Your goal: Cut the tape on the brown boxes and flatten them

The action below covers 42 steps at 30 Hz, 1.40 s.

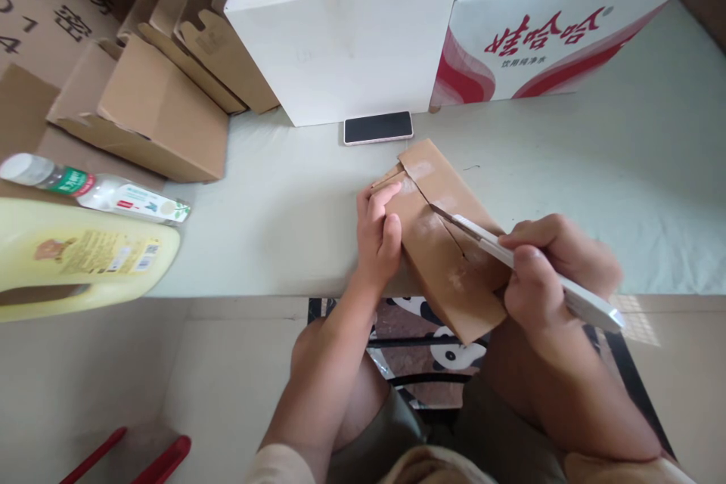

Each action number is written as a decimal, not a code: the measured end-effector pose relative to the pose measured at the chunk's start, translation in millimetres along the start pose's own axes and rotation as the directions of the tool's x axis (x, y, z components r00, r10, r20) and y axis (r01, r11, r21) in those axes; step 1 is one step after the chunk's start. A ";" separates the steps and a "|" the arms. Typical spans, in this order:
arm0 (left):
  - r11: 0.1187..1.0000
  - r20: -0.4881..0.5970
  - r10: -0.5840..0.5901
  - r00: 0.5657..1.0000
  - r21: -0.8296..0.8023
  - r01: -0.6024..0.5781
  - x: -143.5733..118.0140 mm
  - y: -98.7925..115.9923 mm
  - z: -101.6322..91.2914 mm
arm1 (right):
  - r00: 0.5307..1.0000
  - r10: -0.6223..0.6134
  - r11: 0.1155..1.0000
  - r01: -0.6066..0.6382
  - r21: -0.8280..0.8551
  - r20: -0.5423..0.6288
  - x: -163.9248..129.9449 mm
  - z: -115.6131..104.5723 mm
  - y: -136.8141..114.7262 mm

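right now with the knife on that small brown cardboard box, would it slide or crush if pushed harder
The small cardboard box looks light, and part of it overhangs the table edge, so it would probably slide or tip without the left hand pinning it. Its thin flaps would likely flex under the knife held in the right hand.

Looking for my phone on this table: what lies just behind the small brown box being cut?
A phone lies face up on the table behind the small brown box, against a white carton. What is under the box is hidden.
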<state>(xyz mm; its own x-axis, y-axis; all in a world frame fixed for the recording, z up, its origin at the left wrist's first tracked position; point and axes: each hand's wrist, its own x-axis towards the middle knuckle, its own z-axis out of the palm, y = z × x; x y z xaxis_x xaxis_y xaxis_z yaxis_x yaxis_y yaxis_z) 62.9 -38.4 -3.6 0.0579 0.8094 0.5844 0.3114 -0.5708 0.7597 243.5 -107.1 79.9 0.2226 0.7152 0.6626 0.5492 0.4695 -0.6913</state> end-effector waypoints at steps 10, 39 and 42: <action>1.000 -0.008 0.011 1.000 0.003 -0.011 -0.5 -0.3 0.1 | 0.995 0.008 0.999 -0.005 -0.033 0.103 4.7 -4.2 1.6; 1.000 0.014 -0.014 1.000 -0.014 0.014 -1.8 -3.4 0.1 | 0.998 -0.040 0.996 0.044 0.082 -0.050 -9.1 -1.0 5.1; 1.000 0.009 0.005 1.000 -0.029 -0.004 -1.0 -2.2 -0.1 | 0.994 -0.081 0.986 0.092 0.143 -0.078 -7.7 0.3 8.4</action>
<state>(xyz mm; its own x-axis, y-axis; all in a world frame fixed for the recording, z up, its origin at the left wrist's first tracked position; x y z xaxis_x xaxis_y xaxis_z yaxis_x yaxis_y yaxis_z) 62.1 -37.9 -5.8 0.0674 0.8080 0.5854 0.2834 -0.5780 0.7652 246.1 -108.5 68.9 0.2398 0.6320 0.7370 0.4467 0.6021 -0.6617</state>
